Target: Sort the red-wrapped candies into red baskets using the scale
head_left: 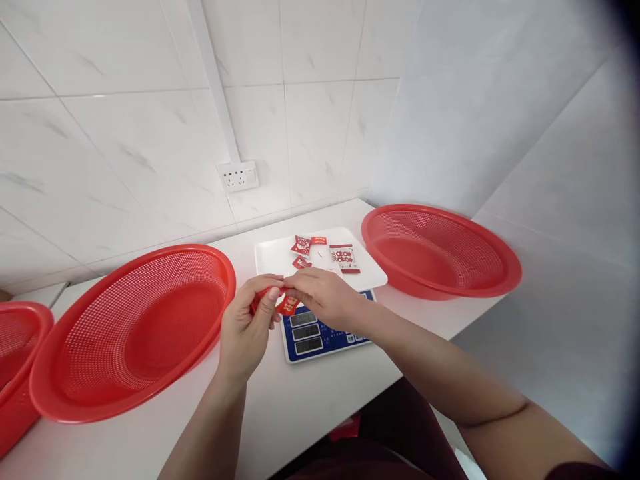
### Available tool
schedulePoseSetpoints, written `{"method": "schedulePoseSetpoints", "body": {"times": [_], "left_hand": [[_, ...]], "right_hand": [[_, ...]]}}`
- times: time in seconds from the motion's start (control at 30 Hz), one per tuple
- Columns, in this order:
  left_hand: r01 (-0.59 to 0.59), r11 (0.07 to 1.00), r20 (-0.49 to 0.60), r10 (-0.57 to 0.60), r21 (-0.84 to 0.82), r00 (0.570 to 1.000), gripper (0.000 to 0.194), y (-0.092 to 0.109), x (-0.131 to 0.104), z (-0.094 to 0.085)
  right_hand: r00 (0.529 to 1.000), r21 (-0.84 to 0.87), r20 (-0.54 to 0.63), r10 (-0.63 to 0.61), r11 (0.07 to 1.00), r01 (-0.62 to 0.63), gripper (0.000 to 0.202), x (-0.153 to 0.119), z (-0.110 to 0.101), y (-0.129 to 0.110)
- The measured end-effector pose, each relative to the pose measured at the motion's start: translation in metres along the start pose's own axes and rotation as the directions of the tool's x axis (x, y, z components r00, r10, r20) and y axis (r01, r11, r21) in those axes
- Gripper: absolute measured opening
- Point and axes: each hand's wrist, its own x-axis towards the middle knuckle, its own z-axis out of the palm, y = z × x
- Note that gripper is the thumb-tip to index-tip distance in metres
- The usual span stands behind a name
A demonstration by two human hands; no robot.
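A: What class of setting is depicted?
B: A weighing station, consistent with a small workshop or a shop's back room; the view does not settle which.
A: Which features indicate this?
B: A digital counter scale (pixel 331 340) with small printed packets (pixel 344 258) on its pan (pixel 370 271); a plain white worktop (pixel 300 407); large red perforated basins (pixel 170 327) at left and right; and, on the far side, a tiled wall (pixel 135 127) bearing a power socket (pixel 239 176).
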Motion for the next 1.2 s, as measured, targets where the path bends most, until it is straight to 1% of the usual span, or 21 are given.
{"method": "schedulePoseSetpoints", "body": {"times": [0.1,0.13,0.17,0.23,0.3,0.37,0.4,0.47,0.5,0.53,0.6,0.63,0.67,0.73,0.8,0.87,0.93,1.03,1.2], "left_hand": [[0.021,0.998,-0.075,-0.025,-0.054,0.997,0.018,0.001,0.002,-0.001],[0.047,0.998,-0.075,-0.05,-0.044,0.996,0.019,0.0,0.003,-0.002],[0.08,0.996,-0.054,-0.081,-0.029,0.995,0.021,0.0,0.004,-0.002],[0.139,0.99,0.058,-0.137,-0.027,0.989,0.027,-0.003,0.004,-0.002],[0.176,0.98,0.211,-0.154,-0.091,0.965,0.034,-0.006,0.003,-0.001],[0.251,0.955,0.34,-0.186,-0.158,0.922,0.036,-0.008,0.001,0.001],[0.311,0.934,0.382,-0.227,-0.175,0.896,0.036,-0.008,0.0,0.002],[0.439,0.877,0.42,-0.329,-0.198,0.846,0.035,-0.006,-0.001,0.003],[0.484,0.846,0.419,-0.365,-0.225,0.832,0.036,-0.005,0.0,0.003],[0.508,0.816,0.403,-0.382,-0.274,0.832,0.037,-0.002,0.001,0.002],[0.505,0.756,0.329,-0.393,-0.417,0.859,0.036,0.003,0.005,-0.002],[0.49,0.719,0.279,-0.403,-0.493,0.871,0.033,0.005,0.007,-0.005],[0.476,0.675,0.232,-0.423,-0.564,0.876,0.028,0.008,0.01,-0.009],[0.447,0.59,0.16,-0.474,-0.673,0.866,0.018,0.011,0.014,-0.016],[0.424,0.531,0.122,-0.511,-0.734,0.851,0.01,0.013,0.016,-0.022],[0.405,0.508,0.111,-0.513,-0.76,0.851,0.009,0.012,0.017,-0.026],[0.398,0.503,0.121,-0.497,-0.767,0.86,0.01,0.012,0.016,-0.027],[0.39,0.504,0.125,-0.481,-0.771,0.868,0.011,0.012,0.015,-0.025],[0.398,0.497,0.125,-0.495,-0.771,0.86,0.012,0.013,0.015,-0.021]], "right_hand": [[0.984,0.084,-0.131,0.124,0.99,-0.114,0.026,-0.007,-0.006,0.003],[0.97,0.124,-0.176,0.167,0.981,-0.146,0.025,-0.009,-0.008,0.003],[0.958,0.162,-0.21,0.196,0.973,-0.164,0.025,-0.011,-0.011,0.002],[0.952,0.202,-0.236,0.195,0.968,-0.149,0.024,-0.012,-0.014,-0.002],[0.967,0.198,-0.22,0.127,0.977,-0.084,0.022,-0.012,-0.013,-0.008],[0.98,0.191,-0.196,0.044,0.982,-0.006,0.022,-0.01,-0.008,-0.013],[0.98,0.194,-0.197,0.016,0.981,0.023,0.022,-0.01,-0.006,-0.015],[0.969,0.196,-0.247,0.005,0.98,0.045,0.023,-0.01,-0.002,-0.015],[0.959,0.191,-0.282,0.025,0.981,0.031,0.023,-0.012,-0.001,-0.013],[0.947,0.182,-0.317,0.06,0.983,-0.001,0.023,-0.013,-0.002,-0.009],[0.918,0.152,-0.364,0.157,0.983,-0.108,0.024,-0.019,-0.004,0.003],[0.907,0.128,-0.363,0.211,0.976,-0.176,0.024,-0.023,-0.005,0.011],[0.902,0.093,-0.342,0.263,0.965,-0.246,0.025,-0.026,-0.006,0.019],[0.899,-0.011,-0.256,0.354,0.929,-0.369,0.027,-0.034,-0.006,0.036],[0.897,-0.123,-0.138,0.421,0.891,-0.437,0.031,-0.039,-0.003,0.05],[0.889,-0.202,-0.044,0.456,0.867,-0.455,0.035,-0.041,0.001,0.059],[0.883,-0.253,0.008,0.47,0.855,-0.452,0.038,-0.039,0.004,0.064],[0.877,-0.309,0.022,0.48,0.837,-0.451,0.04,-0.033,0.006,0.069],[0.866,-0.355,0.048,0.498,0.819,-0.451,0.04,-0.026,0.004,0.079]]}}
